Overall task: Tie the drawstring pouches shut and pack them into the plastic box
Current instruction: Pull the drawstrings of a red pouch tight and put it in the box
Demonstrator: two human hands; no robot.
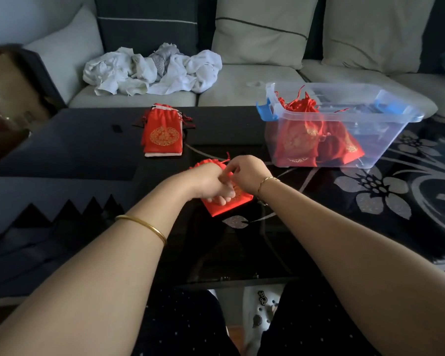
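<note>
A red drawstring pouch (225, 205) with a gold emblem lies on the dark glass table (88, 147) in front of me. My left hand (211, 183) curls over its gathered top and holds it. My right hand (247, 176) meets the left above the pouch and pinches the red drawstring; a loop of cord pokes up behind my fingers. A stack of red pouches (162, 134) lies flat farther back on the left. The clear plastic box (344, 140) with blue latches stands at the right, with several tied red pouches (303, 140) inside.
A pale sofa (242, 93) runs behind the table, with a heap of white cloth (152, 70) on its seat. The table's right part has a silver flower pattern (375, 191). A brown bag (8, 98) stands at the far left.
</note>
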